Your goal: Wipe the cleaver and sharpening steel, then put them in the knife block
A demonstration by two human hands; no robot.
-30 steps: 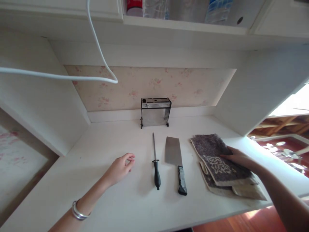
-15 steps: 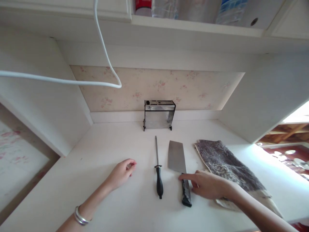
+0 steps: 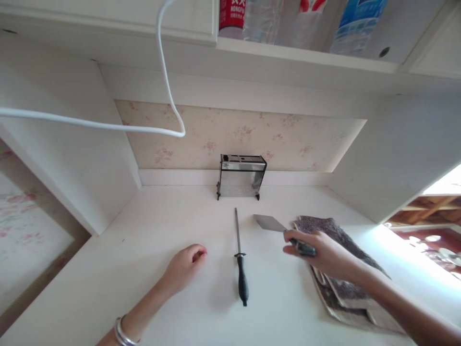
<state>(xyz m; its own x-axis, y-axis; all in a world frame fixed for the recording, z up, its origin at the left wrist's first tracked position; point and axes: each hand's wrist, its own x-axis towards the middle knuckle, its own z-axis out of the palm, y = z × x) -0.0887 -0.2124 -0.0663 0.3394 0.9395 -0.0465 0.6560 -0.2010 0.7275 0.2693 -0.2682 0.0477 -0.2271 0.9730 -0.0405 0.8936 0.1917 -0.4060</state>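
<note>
The right hand (image 3: 326, 252) grips the cleaver (image 3: 268, 222), seemingly the pick-up step; the left hand (image 3: 184, 268) curls closed, apparently empty. Between their fingers lies the steel (image 3: 242, 278); blade movement calls for clearance.

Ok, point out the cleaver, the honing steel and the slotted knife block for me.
Cleaver (image 3: 269, 223): head view, on the blade.
Honing steel (image 3: 242, 278): head view, on the black handle.
Slotted knife block (image 3: 240, 183): head view, on the front panel.

Left grip (image 3: 184, 265) curled, right grip (image 3: 330, 252) clenched
</note>
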